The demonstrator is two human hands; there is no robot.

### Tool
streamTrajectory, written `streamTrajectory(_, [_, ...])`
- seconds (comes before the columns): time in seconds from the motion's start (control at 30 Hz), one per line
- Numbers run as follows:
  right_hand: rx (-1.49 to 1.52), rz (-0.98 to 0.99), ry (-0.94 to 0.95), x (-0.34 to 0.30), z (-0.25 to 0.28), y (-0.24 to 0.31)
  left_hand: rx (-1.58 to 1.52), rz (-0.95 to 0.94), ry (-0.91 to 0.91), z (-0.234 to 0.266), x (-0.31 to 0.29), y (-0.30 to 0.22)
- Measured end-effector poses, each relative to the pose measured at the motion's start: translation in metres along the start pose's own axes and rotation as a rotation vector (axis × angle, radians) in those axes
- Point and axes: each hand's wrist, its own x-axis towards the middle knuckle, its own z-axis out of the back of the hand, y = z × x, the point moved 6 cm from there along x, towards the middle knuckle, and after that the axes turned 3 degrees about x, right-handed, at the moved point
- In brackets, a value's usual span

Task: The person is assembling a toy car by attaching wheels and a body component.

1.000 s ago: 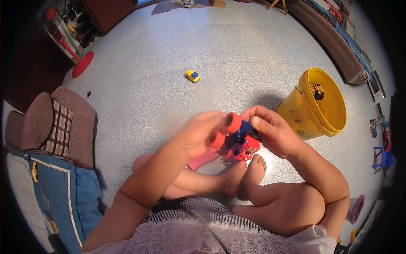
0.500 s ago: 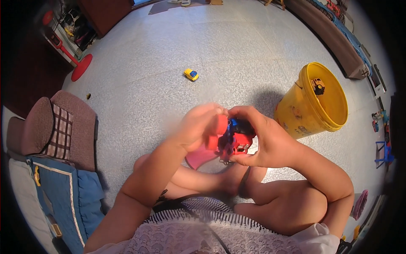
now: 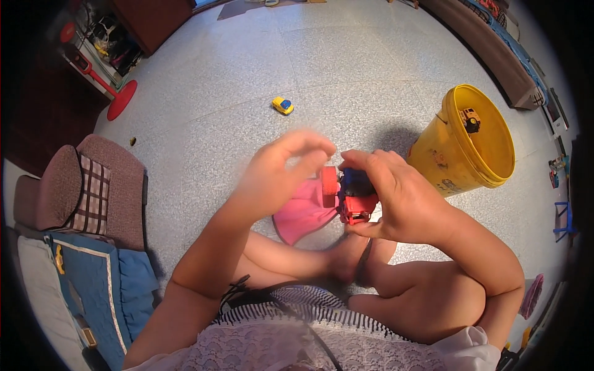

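My right hand [image 3: 411, 198] is closed round a toy truck [image 3: 360, 207] with a red front, a blue and black body and a rounded red part at its left end. My left hand [image 3: 281, 167] hovers just left of the toy, slightly blurred. Its thumb and forefinger are apart, with nothing seen between them. Whether its fingertips touch the toy is hard to make out. Beneath the hands a pink cloth [image 3: 301, 217] lies on the floor by my crossed legs.
A yellow bucket [image 3: 427, 164] with a toy vehicle [image 3: 470, 120] inside stands at the right, tilted in view. Farther ahead is a small yellow and blue toy car [image 3: 283, 106]. A brown cushioned seat [image 3: 124, 179] is at the left, a red round-based stand [image 3: 122, 101] beyond it.
My left hand has come off the toy truck and moved up and left. More of the pink cloth shows. My right hand keeps its hold on the truck.
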Motion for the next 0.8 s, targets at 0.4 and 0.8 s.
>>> streamTrajectory(0.4, [-0.033, -0.023, 0.031, 0.003, -0.005, 0.000, 0.786, -0.233, -0.059, -0.021, -0.014, -0.035])
streamTrajectory(0.8, [-0.099, 0.139, -0.037, 0.007, 0.004, 0.017, 0.660, -0.202, -0.072, -0.023, -0.011, -0.030])
